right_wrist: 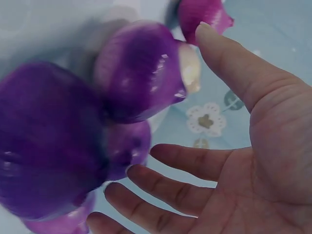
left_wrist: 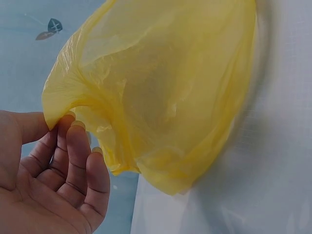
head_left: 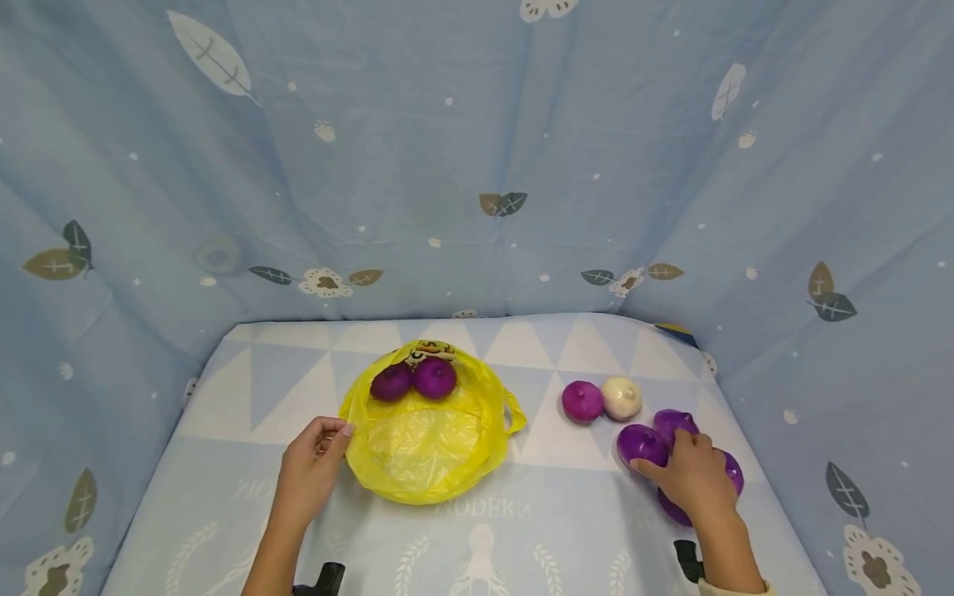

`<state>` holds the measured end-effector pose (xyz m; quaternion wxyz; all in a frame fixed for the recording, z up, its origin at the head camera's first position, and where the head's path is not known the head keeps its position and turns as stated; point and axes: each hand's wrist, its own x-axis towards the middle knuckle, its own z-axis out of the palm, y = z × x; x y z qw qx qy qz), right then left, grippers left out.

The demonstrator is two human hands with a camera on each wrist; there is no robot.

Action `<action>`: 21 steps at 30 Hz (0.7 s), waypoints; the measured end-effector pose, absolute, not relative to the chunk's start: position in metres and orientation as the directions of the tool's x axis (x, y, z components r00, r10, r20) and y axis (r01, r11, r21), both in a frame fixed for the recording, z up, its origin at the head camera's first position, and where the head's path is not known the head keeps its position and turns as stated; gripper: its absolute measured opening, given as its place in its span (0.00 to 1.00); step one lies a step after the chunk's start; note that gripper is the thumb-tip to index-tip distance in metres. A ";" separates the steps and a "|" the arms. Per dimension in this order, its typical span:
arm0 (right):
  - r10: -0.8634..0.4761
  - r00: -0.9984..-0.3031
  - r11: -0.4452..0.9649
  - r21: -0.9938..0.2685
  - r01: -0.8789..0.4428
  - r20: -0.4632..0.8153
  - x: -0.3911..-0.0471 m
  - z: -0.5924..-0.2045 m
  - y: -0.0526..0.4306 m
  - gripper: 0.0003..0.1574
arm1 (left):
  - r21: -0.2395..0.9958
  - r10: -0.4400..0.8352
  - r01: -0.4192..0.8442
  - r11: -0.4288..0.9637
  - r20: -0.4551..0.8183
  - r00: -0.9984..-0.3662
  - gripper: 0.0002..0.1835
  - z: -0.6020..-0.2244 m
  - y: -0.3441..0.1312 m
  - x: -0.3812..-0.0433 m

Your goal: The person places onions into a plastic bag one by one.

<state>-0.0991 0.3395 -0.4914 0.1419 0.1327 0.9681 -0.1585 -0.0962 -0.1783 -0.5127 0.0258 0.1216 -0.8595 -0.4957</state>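
Note:
With thumb and fingertips, my left hand (head_left: 309, 468) pinches the left rim of a yellow plastic bag (head_left: 425, 451), seen closely in the left wrist view. The bag's mouth is spread wide, and two purple onions (head_left: 435, 377) lie inside at its far side. My right hand (head_left: 696, 476) is over a cluster of several purple onions (head_left: 642, 445) at the table's right. In the right wrist view its fingers are spread around a purple onion (right_wrist: 141, 70) without gripping it; a larger onion (right_wrist: 48, 141) sits beside. Whether the fingertips touch any onion, I cannot tell.
Beyond the cluster, a magenta onion (head_left: 582, 402) touches a white onion (head_left: 622, 398). A patterned cloth covers the table (head_left: 283, 389). Blue leaf-print curtains (head_left: 447, 165) enclose the back and sides. The bag's handle loop (head_left: 516, 414) sticks out to the right.

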 end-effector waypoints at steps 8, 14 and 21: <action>0.240 -0.903 0.902 -0.261 0.343 -0.357 -0.090 -0.506 0.351 0.69 | 0.857 -0.237 -0.193 0.478 -0.086 -0.968 0.18 -0.513 -0.178 -0.095; 0.265 -0.881 0.888 -0.256 0.381 -0.392 -0.083 -0.514 0.354 0.67 | 0.856 -0.237 -0.193 0.480 -0.086 -0.968 0.18 -0.513 -0.179 -0.095; 0.281 -0.862 0.854 -0.300 0.425 -0.422 -0.077 -0.520 0.353 0.70 | 0.858 -0.239 -0.195 0.475 -0.087 -0.967 0.18 -0.513 -0.180 -0.095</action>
